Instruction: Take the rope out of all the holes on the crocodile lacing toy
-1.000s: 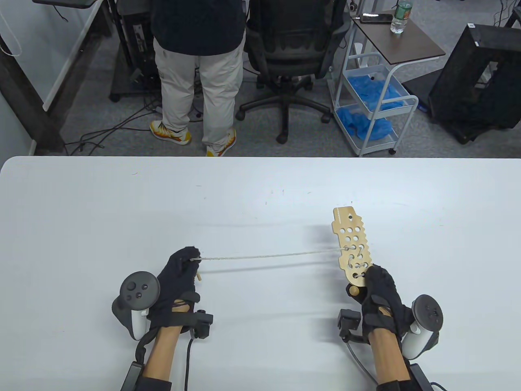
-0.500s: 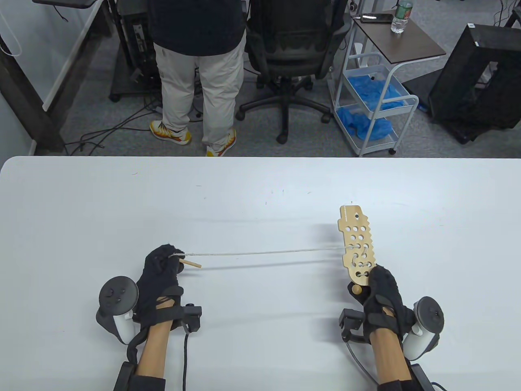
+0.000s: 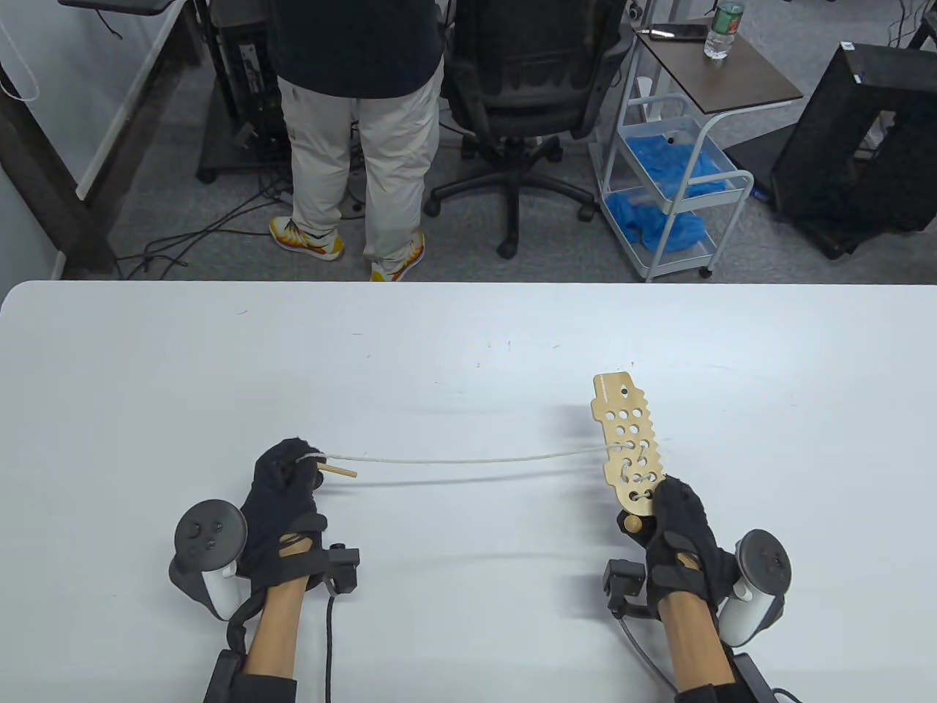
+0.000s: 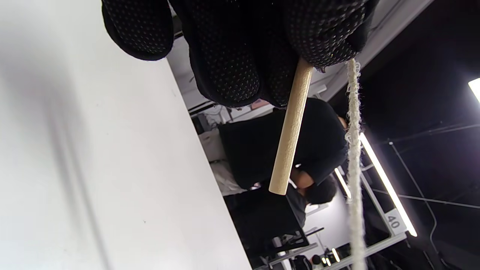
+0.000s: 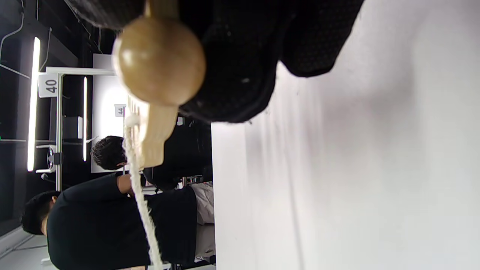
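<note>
The wooden crocodile lacing board (image 3: 626, 441) with several holes is held above the table, tail end in my right hand (image 3: 670, 512). A wooden ball (image 3: 631, 524) sits at that end; it fills the right wrist view (image 5: 159, 60). White rope (image 3: 476, 460) is laced through the lower holes and runs left, slightly slack, to my left hand (image 3: 289, 472). My left hand grips the rope by its wooden needle (image 3: 338, 470). The left wrist view shows the needle (image 4: 291, 127) sticking out below the fingers (image 4: 225, 45) and the rope (image 4: 354, 157) beside it.
The white table (image 3: 468, 344) carries nothing else in view. Past its far edge stand a person (image 3: 359, 110), an office chair (image 3: 523, 95) and a white cart (image 3: 677, 168) with blue gloves.
My left hand moved left along the table, pulling more rope out of the board. The board shifted slightly left in my right hand and the rope went from taut to a little slack.
</note>
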Available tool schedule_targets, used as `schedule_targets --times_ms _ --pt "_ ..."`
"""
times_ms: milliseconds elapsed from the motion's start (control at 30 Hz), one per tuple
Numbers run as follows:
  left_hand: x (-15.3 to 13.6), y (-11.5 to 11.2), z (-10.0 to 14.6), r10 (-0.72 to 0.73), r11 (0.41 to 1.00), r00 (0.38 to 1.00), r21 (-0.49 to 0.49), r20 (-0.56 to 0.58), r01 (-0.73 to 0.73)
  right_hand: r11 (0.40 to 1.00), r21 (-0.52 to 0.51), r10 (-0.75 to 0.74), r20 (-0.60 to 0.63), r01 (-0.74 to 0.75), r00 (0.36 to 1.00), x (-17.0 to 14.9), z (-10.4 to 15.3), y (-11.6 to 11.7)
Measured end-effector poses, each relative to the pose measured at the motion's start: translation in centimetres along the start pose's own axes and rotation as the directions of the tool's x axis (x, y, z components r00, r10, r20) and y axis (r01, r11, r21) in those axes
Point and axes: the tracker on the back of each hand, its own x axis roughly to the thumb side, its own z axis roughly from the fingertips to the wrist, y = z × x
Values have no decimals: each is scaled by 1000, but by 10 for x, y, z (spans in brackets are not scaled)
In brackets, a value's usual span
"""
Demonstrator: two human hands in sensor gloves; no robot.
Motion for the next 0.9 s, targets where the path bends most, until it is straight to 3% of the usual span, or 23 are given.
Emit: schedule_targets --times_ms 467,900 --pt "36 -27 19 -107 989 959 -69 261 129 980 150 118 79 -129 990 1 20 34" --pt "77 -48 54 -166 965 829 -85 534 248 937 244 198 224 -251 954 7 48 60"
